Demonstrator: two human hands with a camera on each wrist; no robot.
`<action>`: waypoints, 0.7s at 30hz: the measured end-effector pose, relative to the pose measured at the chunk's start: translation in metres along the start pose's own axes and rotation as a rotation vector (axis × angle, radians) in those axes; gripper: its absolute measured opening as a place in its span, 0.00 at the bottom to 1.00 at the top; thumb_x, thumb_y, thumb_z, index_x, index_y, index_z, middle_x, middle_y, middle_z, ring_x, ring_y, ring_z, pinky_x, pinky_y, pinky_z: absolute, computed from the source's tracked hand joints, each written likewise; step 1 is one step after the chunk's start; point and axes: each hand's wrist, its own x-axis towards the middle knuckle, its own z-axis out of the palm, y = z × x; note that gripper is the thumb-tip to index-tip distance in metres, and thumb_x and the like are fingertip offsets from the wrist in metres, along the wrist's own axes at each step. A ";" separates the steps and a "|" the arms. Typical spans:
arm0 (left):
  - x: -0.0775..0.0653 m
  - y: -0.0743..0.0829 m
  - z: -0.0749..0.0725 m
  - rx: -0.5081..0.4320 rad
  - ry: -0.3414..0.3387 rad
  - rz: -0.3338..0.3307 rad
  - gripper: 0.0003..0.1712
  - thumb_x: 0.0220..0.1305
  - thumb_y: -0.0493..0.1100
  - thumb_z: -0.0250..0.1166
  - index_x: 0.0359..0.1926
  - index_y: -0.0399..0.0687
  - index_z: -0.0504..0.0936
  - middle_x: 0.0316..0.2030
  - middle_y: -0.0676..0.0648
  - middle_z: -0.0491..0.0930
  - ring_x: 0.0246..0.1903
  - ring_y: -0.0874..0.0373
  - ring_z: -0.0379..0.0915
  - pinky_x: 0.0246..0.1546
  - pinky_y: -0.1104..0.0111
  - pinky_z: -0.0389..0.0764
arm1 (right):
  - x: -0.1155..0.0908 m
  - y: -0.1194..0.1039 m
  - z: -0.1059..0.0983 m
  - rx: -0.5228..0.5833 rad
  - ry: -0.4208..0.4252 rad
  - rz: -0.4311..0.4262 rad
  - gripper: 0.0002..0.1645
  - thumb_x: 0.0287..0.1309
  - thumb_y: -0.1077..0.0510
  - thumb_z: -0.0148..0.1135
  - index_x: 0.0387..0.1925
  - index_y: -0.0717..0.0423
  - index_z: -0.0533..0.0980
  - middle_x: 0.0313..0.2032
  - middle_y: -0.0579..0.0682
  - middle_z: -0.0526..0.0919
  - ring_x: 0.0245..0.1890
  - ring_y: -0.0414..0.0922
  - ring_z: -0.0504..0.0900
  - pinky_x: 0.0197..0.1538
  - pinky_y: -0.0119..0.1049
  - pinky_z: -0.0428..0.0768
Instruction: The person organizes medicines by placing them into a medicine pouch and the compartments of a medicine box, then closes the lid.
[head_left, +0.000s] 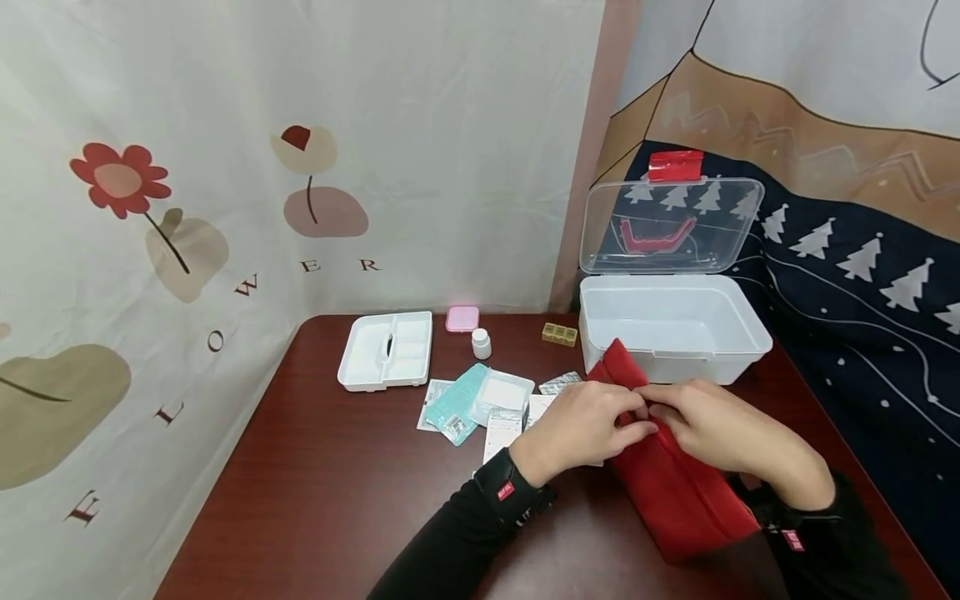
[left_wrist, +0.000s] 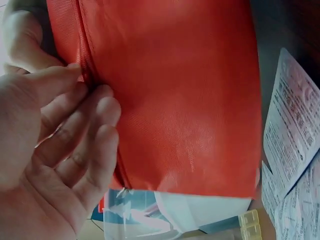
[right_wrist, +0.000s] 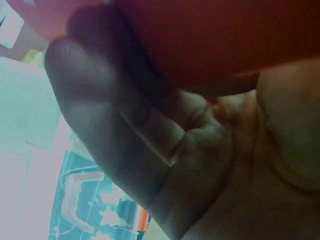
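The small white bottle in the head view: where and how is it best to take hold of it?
I would pinch the small white bottle around its body, from above, gripping left and right sides. It stands upright with bare table on both those sides, while the pink case sits behind it and the teal packet lies in front.

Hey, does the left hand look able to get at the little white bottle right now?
Probably yes, once the left hand lets go of the red pouch: the white bottle stands upright beyond some low packets, with nothing tall seen in between.
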 end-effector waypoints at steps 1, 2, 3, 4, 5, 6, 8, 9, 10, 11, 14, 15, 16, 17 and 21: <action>0.000 -0.001 -0.001 0.000 -0.015 -0.010 0.08 0.77 0.56 0.70 0.46 0.62 0.92 0.37 0.65 0.89 0.34 0.75 0.79 0.39 0.84 0.77 | 0.002 0.000 0.002 -0.008 0.006 -0.002 0.20 0.74 0.63 0.66 0.64 0.55 0.86 0.44 0.39 0.91 0.35 0.29 0.82 0.43 0.31 0.87; -0.001 -0.003 -0.002 0.001 -0.030 -0.020 0.08 0.77 0.55 0.70 0.47 0.62 0.92 0.38 0.64 0.90 0.34 0.74 0.80 0.40 0.83 0.78 | 0.005 -0.001 0.004 -0.025 0.019 -0.009 0.20 0.74 0.63 0.66 0.63 0.54 0.86 0.45 0.40 0.92 0.37 0.30 0.83 0.45 0.33 0.88; -0.002 -0.005 -0.003 0.001 -0.047 -0.032 0.08 0.78 0.54 0.70 0.47 0.61 0.92 0.39 0.64 0.90 0.35 0.73 0.81 0.40 0.83 0.78 | 0.007 -0.001 0.007 -0.041 0.030 -0.013 0.19 0.73 0.63 0.66 0.62 0.53 0.87 0.46 0.41 0.92 0.38 0.30 0.84 0.47 0.35 0.89; -0.002 -0.007 -0.004 0.001 -0.065 -0.044 0.08 0.78 0.54 0.70 0.48 0.61 0.92 0.39 0.64 0.90 0.35 0.73 0.81 0.40 0.82 0.79 | 0.010 -0.001 0.010 -0.050 0.036 -0.017 0.19 0.73 0.64 0.66 0.62 0.53 0.87 0.46 0.41 0.92 0.38 0.31 0.84 0.48 0.36 0.90; -0.004 -0.009 -0.005 0.001 -0.080 -0.055 0.08 0.78 0.54 0.69 0.48 0.61 0.93 0.38 0.64 0.90 0.34 0.72 0.81 0.40 0.81 0.79 | 0.012 -0.002 0.013 -0.055 0.040 -0.023 0.19 0.73 0.64 0.66 0.61 0.53 0.87 0.45 0.41 0.92 0.38 0.31 0.84 0.48 0.38 0.90; -0.005 -0.011 -0.007 0.000 -0.097 -0.065 0.08 0.78 0.53 0.69 0.48 0.60 0.93 0.38 0.64 0.90 0.34 0.72 0.82 0.40 0.81 0.79 | 0.015 -0.003 0.017 -0.059 0.045 -0.031 0.19 0.73 0.65 0.65 0.61 0.53 0.87 0.45 0.41 0.92 0.39 0.32 0.84 0.49 0.39 0.91; -0.008 -0.016 -0.011 -0.011 -0.127 -0.086 0.08 0.78 0.53 0.69 0.48 0.61 0.93 0.37 0.64 0.90 0.35 0.71 0.82 0.38 0.79 0.80 | 0.020 -0.005 0.023 -0.056 0.055 -0.043 0.19 0.73 0.66 0.64 0.60 0.53 0.87 0.43 0.40 0.91 0.38 0.31 0.83 0.49 0.39 0.90; -0.010 -0.018 -0.013 -0.016 -0.139 -0.094 0.08 0.78 0.52 0.69 0.48 0.62 0.93 0.37 0.65 0.90 0.36 0.70 0.82 0.38 0.78 0.80 | 0.022 -0.006 0.025 -0.051 0.059 -0.051 0.19 0.74 0.66 0.63 0.60 0.54 0.87 0.43 0.40 0.91 0.37 0.31 0.82 0.49 0.39 0.90; -0.011 -0.021 -0.015 -0.020 -0.148 -0.101 0.08 0.78 0.52 0.69 0.47 0.62 0.93 0.38 0.65 0.91 0.37 0.69 0.83 0.38 0.77 0.81 | 0.025 -0.008 0.027 -0.046 0.062 -0.061 0.19 0.74 0.67 0.62 0.60 0.54 0.87 0.43 0.39 0.91 0.37 0.31 0.82 0.49 0.39 0.90; -0.013 -0.023 -0.017 -0.025 -0.156 -0.105 0.08 0.78 0.51 0.69 0.48 0.62 0.94 0.38 0.65 0.91 0.38 0.69 0.84 0.39 0.76 0.82 | 0.027 -0.009 0.029 -0.042 0.064 -0.072 0.19 0.75 0.67 0.62 0.61 0.54 0.87 0.43 0.39 0.91 0.38 0.31 0.82 0.49 0.39 0.89; -0.019 -0.030 -0.024 -0.049 -0.190 -0.109 0.08 0.78 0.49 0.69 0.49 0.61 0.94 0.39 0.63 0.92 0.38 0.69 0.83 0.39 0.77 0.81 | 0.032 -0.014 0.033 -0.041 0.060 -0.090 0.19 0.76 0.67 0.60 0.61 0.54 0.86 0.42 0.38 0.91 0.38 0.30 0.81 0.49 0.38 0.89; -0.020 -0.032 -0.026 -0.051 -0.201 -0.110 0.09 0.78 0.49 0.69 0.49 0.60 0.94 0.39 0.63 0.92 0.38 0.69 0.83 0.40 0.77 0.81 | 0.034 -0.015 0.034 -0.043 0.058 -0.098 0.19 0.76 0.67 0.60 0.61 0.54 0.86 0.41 0.38 0.90 0.37 0.29 0.81 0.49 0.38 0.88; -0.021 -0.034 -0.028 -0.053 -0.212 -0.114 0.09 0.78 0.49 0.68 0.50 0.60 0.94 0.40 0.62 0.92 0.38 0.69 0.83 0.40 0.77 0.82 | 0.036 -0.016 0.036 -0.042 0.053 -0.101 0.19 0.76 0.67 0.60 0.61 0.54 0.86 0.40 0.37 0.90 0.37 0.29 0.80 0.48 0.37 0.87; -0.022 -0.036 -0.030 -0.055 -0.222 -0.120 0.09 0.78 0.48 0.68 0.50 0.60 0.94 0.40 0.62 0.92 0.38 0.69 0.83 0.40 0.76 0.82 | 0.039 -0.017 0.037 -0.041 0.050 -0.106 0.19 0.76 0.67 0.60 0.61 0.54 0.86 0.38 0.36 0.89 0.36 0.29 0.79 0.47 0.36 0.87; -0.025 -0.043 -0.039 -0.038 -0.253 -0.161 0.10 0.78 0.48 0.68 0.51 0.59 0.94 0.41 0.60 0.92 0.36 0.69 0.83 0.40 0.74 0.82 | 0.051 -0.018 0.043 -0.016 0.049 -0.120 0.19 0.76 0.68 0.60 0.61 0.54 0.86 0.34 0.35 0.85 0.32 0.29 0.75 0.44 0.33 0.84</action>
